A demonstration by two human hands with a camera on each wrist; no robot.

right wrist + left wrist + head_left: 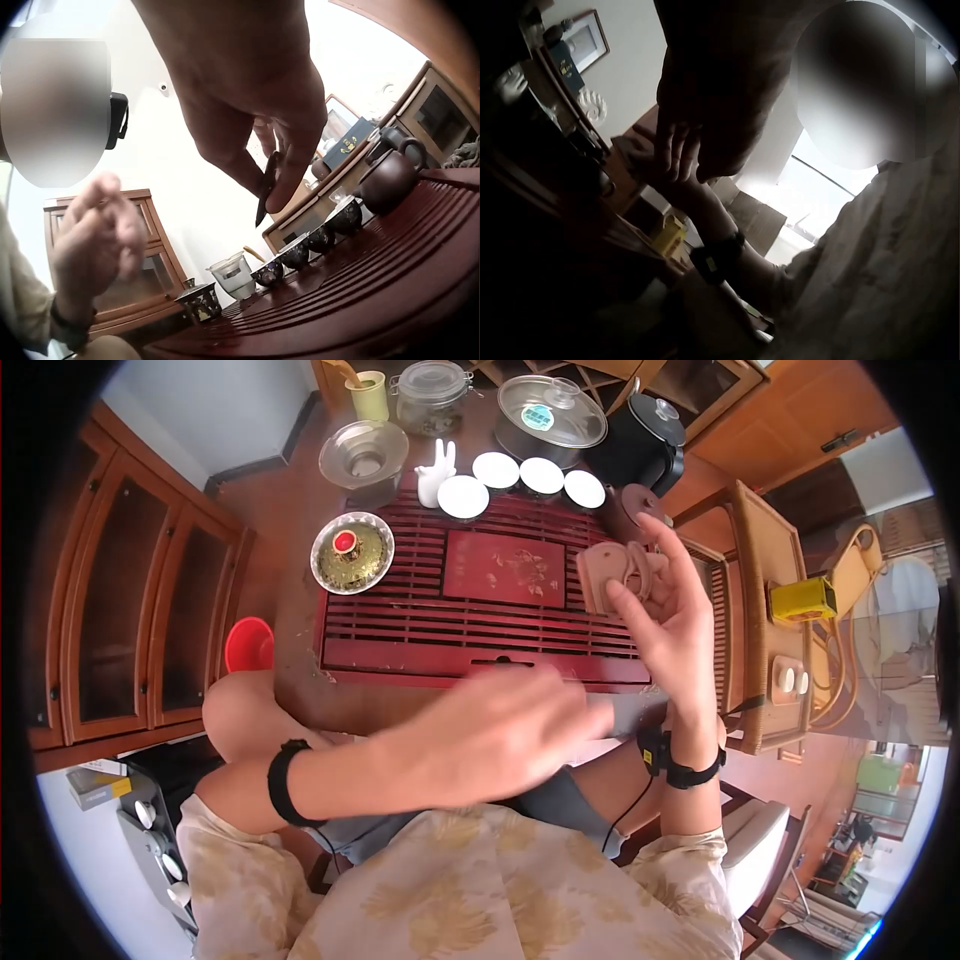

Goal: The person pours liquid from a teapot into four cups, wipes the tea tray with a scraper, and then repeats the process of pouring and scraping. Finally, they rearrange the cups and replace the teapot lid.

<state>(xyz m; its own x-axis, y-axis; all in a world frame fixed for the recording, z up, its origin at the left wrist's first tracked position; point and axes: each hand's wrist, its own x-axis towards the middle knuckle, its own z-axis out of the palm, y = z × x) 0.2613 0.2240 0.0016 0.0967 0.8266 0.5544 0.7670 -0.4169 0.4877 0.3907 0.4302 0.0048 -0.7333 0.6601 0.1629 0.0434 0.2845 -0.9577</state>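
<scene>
My right hand (672, 610) is raised over the right end of the red tea tray (400, 652), pinching a thin flat brown piece (597, 575) that looks like a coaster, between thumb and fingers. From the right wrist view, this flat piece (265, 191) appears dark and edge-on, tilted downward. Blurred, my left hand (490, 735) crosses in front of the body near the tray's front edge. Its fingers hang loosely with nothing in them in the left wrist view. A brown teapot (640, 510) stands just beyond the right hand.
Several white-lined cups (463, 498) stand along the tray's back, beside a white hand-shaped figurine (436, 475). A lidded gaiwan (352, 554) is at the left, with a strainer (364, 455) behind it. A glass-lidded pot (552, 425) and a black kettle (640, 440) stand farther back.
</scene>
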